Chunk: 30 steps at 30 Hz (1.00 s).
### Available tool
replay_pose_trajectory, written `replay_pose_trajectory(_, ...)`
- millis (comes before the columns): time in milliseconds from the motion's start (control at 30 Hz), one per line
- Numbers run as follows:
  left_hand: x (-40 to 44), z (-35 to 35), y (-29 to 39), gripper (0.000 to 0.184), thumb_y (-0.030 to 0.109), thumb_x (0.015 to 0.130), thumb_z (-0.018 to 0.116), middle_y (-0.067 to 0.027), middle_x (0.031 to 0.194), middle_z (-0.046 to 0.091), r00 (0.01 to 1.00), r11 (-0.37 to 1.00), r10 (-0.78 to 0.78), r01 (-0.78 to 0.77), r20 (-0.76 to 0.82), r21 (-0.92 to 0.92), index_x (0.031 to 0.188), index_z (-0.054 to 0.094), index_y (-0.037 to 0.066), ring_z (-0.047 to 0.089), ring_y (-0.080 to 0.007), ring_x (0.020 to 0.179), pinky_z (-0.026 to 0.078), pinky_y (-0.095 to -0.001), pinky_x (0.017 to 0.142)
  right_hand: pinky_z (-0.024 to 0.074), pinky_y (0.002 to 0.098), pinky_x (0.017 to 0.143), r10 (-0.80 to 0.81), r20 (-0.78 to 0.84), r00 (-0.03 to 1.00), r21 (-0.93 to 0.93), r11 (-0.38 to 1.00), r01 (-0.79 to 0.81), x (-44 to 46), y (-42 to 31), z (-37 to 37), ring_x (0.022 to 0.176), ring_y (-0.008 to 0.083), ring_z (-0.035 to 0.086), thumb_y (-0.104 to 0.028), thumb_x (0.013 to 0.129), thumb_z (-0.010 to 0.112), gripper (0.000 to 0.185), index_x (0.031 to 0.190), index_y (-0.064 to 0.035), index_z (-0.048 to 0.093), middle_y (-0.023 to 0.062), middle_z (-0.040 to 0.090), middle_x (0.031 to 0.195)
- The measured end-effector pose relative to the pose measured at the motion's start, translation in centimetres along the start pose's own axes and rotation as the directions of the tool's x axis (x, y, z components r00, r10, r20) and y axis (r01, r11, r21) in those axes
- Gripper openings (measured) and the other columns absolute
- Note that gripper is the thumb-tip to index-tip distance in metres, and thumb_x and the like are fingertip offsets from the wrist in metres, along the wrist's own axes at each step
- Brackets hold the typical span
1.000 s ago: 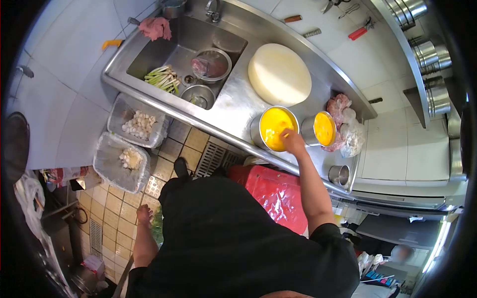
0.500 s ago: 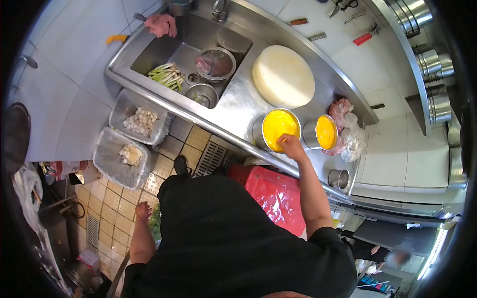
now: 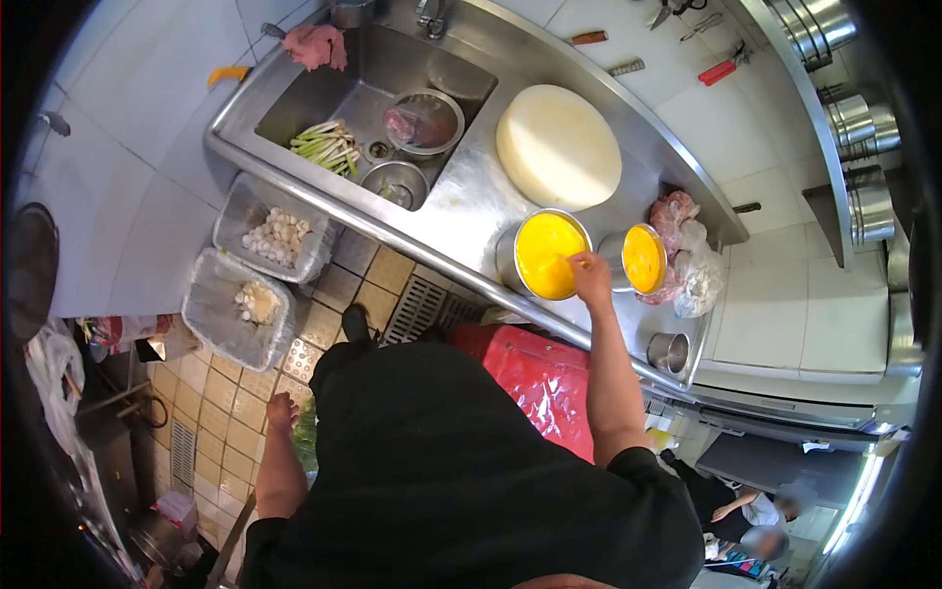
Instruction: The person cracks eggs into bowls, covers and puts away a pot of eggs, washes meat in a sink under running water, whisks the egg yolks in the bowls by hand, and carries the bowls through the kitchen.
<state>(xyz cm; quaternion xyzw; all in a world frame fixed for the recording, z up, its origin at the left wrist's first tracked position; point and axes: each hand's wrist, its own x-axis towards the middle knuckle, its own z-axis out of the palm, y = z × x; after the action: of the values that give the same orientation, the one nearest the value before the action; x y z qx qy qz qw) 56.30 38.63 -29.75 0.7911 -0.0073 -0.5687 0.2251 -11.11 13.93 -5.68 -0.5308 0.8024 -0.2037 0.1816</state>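
Pot (image 3: 506,259) of yellow liquid (image 3: 542,243) lies left-forward of my right hand (image 3: 593,279); fingers bent at its rim, can't tell if pinching (left hand (image 3: 283,412), loosely open, hangs well apart).

one head-worn camera gives the single view, looking forward and steeply down past the black shirt (image 3: 471,461), which fills the near foreground. its wide, curved picture, darkened round the edges, reaches the table (image 3: 461,211) beyond and the tiled floor (image 3: 388,275) below.
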Motion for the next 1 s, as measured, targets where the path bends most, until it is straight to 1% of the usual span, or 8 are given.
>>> replay_pose_trajectory(67, -0.2, -0.1, 0.5, 0.027, 0.029, 0.089, 0.057, -0.0035, 0.087, 0.057, 0.999, 1.0, 0.017, -0.016, 0.03, -0.02, 0.109, 0.058, 0.012, 0.057, -0.0174, 0.07, 0.042, -0.0354, 0.056, 0.0513, 0.0395, 0.071, 0.005, -0.147, 0.989, -0.161, 0.986, -0.029, -0.2, 0.9, 1.1, 0.077, 0.0305, 0.067, -0.018, 0.082, 0.062, 0.015, 0.087, -0.0052, 0.07, 0.0194, 0.069, 0.083)
replay_pose_trajectory(133, -1.1, 0.4, 1.6, 0.026, 0.028, 0.089, 0.056, -0.0036, 0.088, 0.057, 1.0, 1.0, 0.003, -0.004, 0.011, 0.008, 0.109, 0.058, 0.012, 0.057, -0.0176, 0.072, 0.043, -0.0358, 0.058, 0.0515, 0.038, 0.072, -0.213, 0.366, 0.906, -0.04, 0.969, 0.243, -0.8, -0.3, 0.9, 0.078, 0.0293, 0.068, -0.018, 0.083, 0.063, 0.015, 0.087, -0.0055, 0.071, 0.0185, 0.069, 0.083)
replay_pose_trajectory(267, -1.3, 0.4, 1.7, 0.026, 0.028, 0.09, 0.054, -0.004, 0.09, 0.057, 0.999, 0.999, 0.042, -0.042, -0.002, 0.025, 0.109, 0.057, 0.012, 0.057, -0.0182, 0.076, 0.043, -0.0366, 0.062, 0.0517, 0.0383, 0.075, 0.08, -0.074, 0.994, -0.28, 0.955, -0.098, 0.6, 0.3, 0.9, 0.083, 0.0306, 0.068, -0.019, 0.084, 0.062, 0.016, 0.088, -0.0059, 0.07, 0.0178, 0.069, 0.085)
replay_pose_trajectory(367, -1.6, 0.5, 2.5, 0.025, 0.028, 0.09, 0.053, -0.0035, 0.09, 0.057, 1.0, 0.999, 0.006, -0.006, -0.009, 0.041, 0.108, 0.057, 0.012, 0.057, -0.0179, 0.074, 0.043, -0.0359, 0.061, 0.0526, 0.0432, 0.074, -0.171, 0.364, 0.915, -0.025, 0.981, 0.194, -0.2, -0.6, 0.4, 0.084, 0.0367, 0.066, -0.02, 0.086, 0.058, 0.016, 0.09, -0.0085, 0.069, 0.0184, 0.069, 0.087)
replay_pose_trajectory(500, -1.7, 0.1, 2.7, 0.025, 0.03, 0.091, 0.054, -0.0031, 0.089, 0.057, 0.997, 0.996, 0.081, -0.081, 0.009, 0.025, 0.108, 0.057, 0.012, 0.057, -0.0177, 0.072, 0.043, -0.0356, 0.06, 0.0531, 0.0414, 0.072, -0.027, 0.075, 0.997, -0.36, 0.931, 0.052, 0.0, -0.7, 0.9, 0.078, 0.0325, 0.069, -0.019, 0.085, 0.061, 0.016, 0.09, -0.0072, 0.071, 0.0188, 0.07, 0.084)
replay_pose_trajectory(800, -1.9, 0.6, 2.7, 0.024, 0.029, 0.09, 0.054, -0.0026, 0.088, 0.057, 1.0, 0.998, 0.012, -0.012, -0.009, 0.064, 0.106, 0.057, 0.012, 0.056, -0.0163, 0.071, 0.043, -0.0326, 0.059, 0.051, 0.0366, 0.071, -0.204, 0.396, 0.895, 0.046, 0.978, 0.202, 0.3, 0.7, 0.5, 0.079, 0.0261, 0.068, -0.019, 0.085, 0.061, 0.015, 0.084, -0.0044, 0.068, 0.0186, 0.069, 0.083)
replay_pose_trajectory(900, -2.0, 0.4, 2.0, 0.024, 0.029, 0.09, 0.053, -0.0032, 0.089, 0.057, 1.0, 0.999, 0.021, -0.021, 0.006, 0.03, 0.107, 0.057, 0.012, 0.056, -0.0173, 0.073, 0.043, -0.034, 0.061, 0.0526, 0.0419, 0.073, 0.09, -0.055, 0.994, -0.056, 0.994, -0.093, 0.8, 0.4, -0.1, 0.081, 0.0333, 0.068, -0.019, 0.084, 0.059, 0.016, 0.087, -0.0068, 0.069, 0.0196, 0.069, 0.087)
replay_pose_trajectory(1000, -1.4, 0.3, 2.3, 0.024, 0.028, 0.089, 0.052, -0.0033, 0.09, 0.057, 1.0, 1.0, -0.026, 0.026, 0.017, 0.017, 0.107, 0.057, 0.013, 0.056, -0.0175, 0.073, 0.043, -0.0344, 0.061, 0.053, 0.0411, 0.07, -0.245, 0.355, 0.902, -0.149, 0.938, 0.313, 0.6, 0.7, 0.7, 0.078, 0.0332, 0.068, -0.019, 0.085, 0.059, 0.016, 0.088, -0.0073, 0.07, 0.0189, 0.069, 0.086)
